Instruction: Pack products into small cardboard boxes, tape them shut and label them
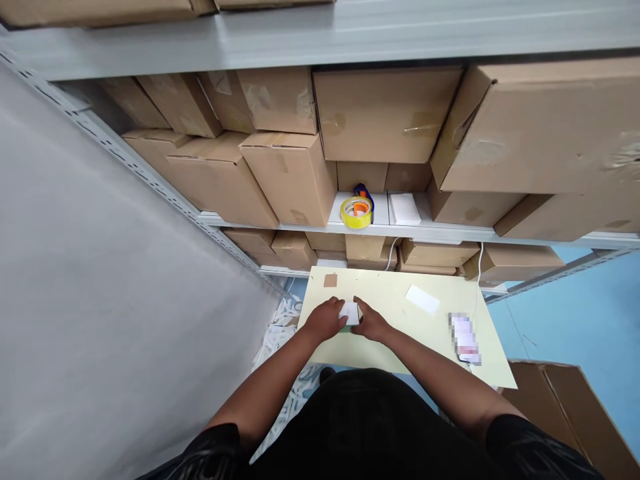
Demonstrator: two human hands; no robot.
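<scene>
Between the left hand [325,319] and right hand [371,323], clamped at its two ends over the pale-yellow rectangular surface [377,287]: a small white rectangular box [351,311]. Right of the hands, on the surface: a flat phone-like device [465,338], blurred, then a white rectangular sheet [423,299]. Just beyond the left hand, a brown square piece [331,281]. Beyond both hands, on a pale-grey metal shelf [400,231], a round yellow tape roll [357,224] near brown cardboard boxes [295,177].

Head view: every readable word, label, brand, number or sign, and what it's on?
Readable: none.
Yellow tape roll: apparent print inside the core, too small.
Phone: screen pixelated, unreadable.
Black shirt: faint marks on front and sleeves, unreadable.
Small white box: no print I can make out.
Cardboard boxes: nothing legible.
</scene>
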